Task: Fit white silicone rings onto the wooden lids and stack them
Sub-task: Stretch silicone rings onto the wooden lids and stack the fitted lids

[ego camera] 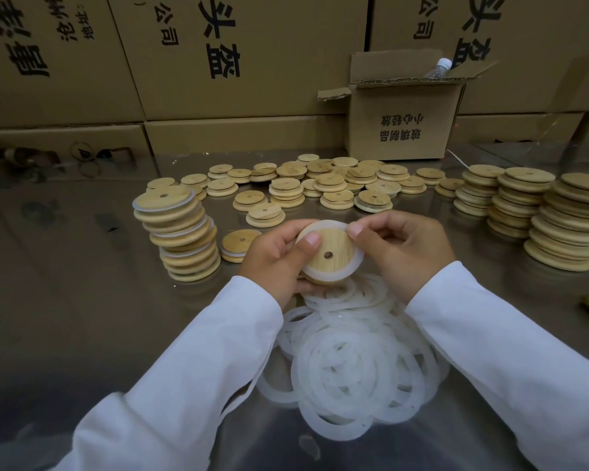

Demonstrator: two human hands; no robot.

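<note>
Ring-fitting over the shiny surface (82, 300), with the finished stack (181, 232) on my left.
Above the pile of loose rings (354, 362), my left hand (279, 256) grips the wooden lid (330, 249), thumb on its face, while my right hand (402, 249) pinches the white silicone ring (354, 263) at the lid's upper edge. Best, I judge, to walk the ring round evenly until it lies flat (no twist, no raised lip).
</note>
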